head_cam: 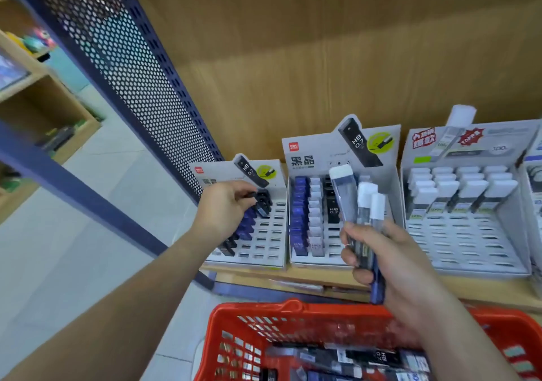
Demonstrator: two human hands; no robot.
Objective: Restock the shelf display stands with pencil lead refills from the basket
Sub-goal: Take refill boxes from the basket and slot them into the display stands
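The person's left hand (224, 207) reaches over the left white cardboard display stand (272, 234), its grip pinching a small black lead refill case (251, 195) between thumb and fingertips, just above the far slots. The right hand (393, 263) is held in front of the middle white cardboard display stand (334, 256), its grip curled round a bundle of clear white-capped refill tubes (363, 204), with a blue case at the bottom.

The restocking looks partly done. The left stand has one column of blue and black cases along its left side and a few at the far end, and most slots are bare. The middle stand has two full columns and part of a third, black one. The right white cardboard display stand (469, 242) is filled only in its far rows. All three stand on the pale wooden shelf (293, 276).

The red plastic slatted basket (249, 311), near and below the shelf, holds many loose refill packs (366, 357) — so plenty is probably left to place.
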